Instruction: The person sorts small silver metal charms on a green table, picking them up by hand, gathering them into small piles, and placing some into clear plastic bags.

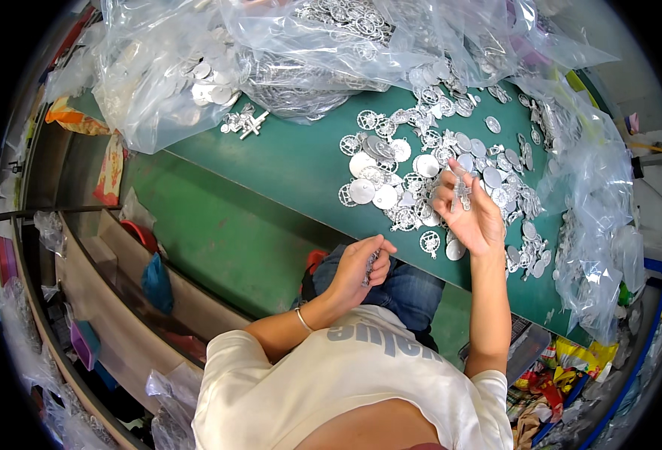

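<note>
Item: small silver metal charm (462,191), pinched between thumb and fingertips of the right hand (470,210), raised just above the charm heap (436,169) on the bench (293,161). Its exact shape is too small to tell.

Item: left hand (361,266), held nearer the body and off the bench edge, over the lap. Grip curled shut on a thin cluster of silver pieces (368,268) that hangs from the fingers; whether chain or stacked charms cannot be told.

Handling note (judgement): the step appears to be picking single charms from the heap and gathering them in the left hand. It would go best with one piece lifted clear at a time, so that tangled neighbours do not follow. Keeping the left-hand cluster tightly closed and over the lap or bench would mean a dropped piece stays reachable.

Surface: green-topped bench, sloping from far left to near right in the view. Loose round discs and openwork wheel-shaped charms are spread across its right half; a small separate cluster (245,124) lies far left.

Surroundings: clear plastic bags (173,75) full of silver parts along the far edge; more bags (593,210) at the right. Wooden shelving (106,270) with coloured oddments at left; bright packaging (563,367) on the floor near right.
</note>
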A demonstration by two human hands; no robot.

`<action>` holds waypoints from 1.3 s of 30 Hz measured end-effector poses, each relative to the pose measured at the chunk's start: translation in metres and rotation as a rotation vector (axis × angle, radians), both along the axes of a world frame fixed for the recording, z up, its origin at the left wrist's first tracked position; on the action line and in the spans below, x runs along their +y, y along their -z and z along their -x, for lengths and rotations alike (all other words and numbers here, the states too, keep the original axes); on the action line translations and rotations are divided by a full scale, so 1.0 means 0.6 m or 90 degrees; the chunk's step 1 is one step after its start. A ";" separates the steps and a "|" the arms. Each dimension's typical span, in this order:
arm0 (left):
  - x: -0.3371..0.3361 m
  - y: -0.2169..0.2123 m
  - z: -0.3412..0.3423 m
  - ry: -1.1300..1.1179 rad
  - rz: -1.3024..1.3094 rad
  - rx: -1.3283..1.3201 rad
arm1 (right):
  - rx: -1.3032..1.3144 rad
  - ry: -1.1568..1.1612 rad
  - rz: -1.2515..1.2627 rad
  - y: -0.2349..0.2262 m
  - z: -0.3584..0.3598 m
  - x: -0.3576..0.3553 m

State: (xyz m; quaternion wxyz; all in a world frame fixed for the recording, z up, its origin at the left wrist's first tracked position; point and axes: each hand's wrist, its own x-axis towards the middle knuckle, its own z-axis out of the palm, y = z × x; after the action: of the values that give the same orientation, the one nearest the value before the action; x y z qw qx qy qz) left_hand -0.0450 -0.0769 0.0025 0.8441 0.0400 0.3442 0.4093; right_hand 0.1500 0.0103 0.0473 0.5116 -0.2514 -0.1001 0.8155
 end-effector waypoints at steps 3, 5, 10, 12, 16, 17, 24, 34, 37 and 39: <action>0.000 0.001 0.000 -0.004 -0.006 -0.013 | -0.179 -0.009 -0.117 0.038 -0.054 0.016; 0.001 0.004 0.001 0.000 -0.007 -0.019 | -0.567 0.001 -0.162 0.022 -0.055 0.023; 0.004 0.007 0.003 0.008 -0.004 -0.031 | -1.338 -0.121 -0.534 0.009 -0.019 0.024; 0.004 0.007 0.004 0.007 0.001 -0.032 | -1.438 -0.165 -0.585 0.009 -0.015 0.025; 0.006 0.005 0.005 0.015 -0.001 -0.027 | -1.467 -0.209 -0.606 0.001 -0.030 0.034; 0.006 0.006 0.005 0.015 -0.008 -0.030 | -1.460 -0.211 -0.609 0.000 -0.037 0.037; 0.005 0.013 0.005 0.022 -0.038 -0.028 | -0.851 -0.005 -0.157 0.013 -0.076 0.029; 0.009 0.010 0.003 0.018 -0.013 -0.021 | -1.260 -0.015 -0.249 0.011 -0.077 0.013; 0.008 0.012 0.006 0.011 -0.014 -0.037 | -1.305 -0.036 -0.271 -0.013 -0.064 0.026; 0.008 0.011 0.005 0.011 -0.018 -0.028 | -1.224 0.035 -0.367 -0.003 -0.040 0.034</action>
State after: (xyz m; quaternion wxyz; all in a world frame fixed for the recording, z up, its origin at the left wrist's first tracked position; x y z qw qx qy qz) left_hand -0.0480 -0.0721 -0.0043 0.8543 0.0462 0.3192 0.4076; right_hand 0.1740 0.0306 0.0490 0.2734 -0.6723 -0.6585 0.1989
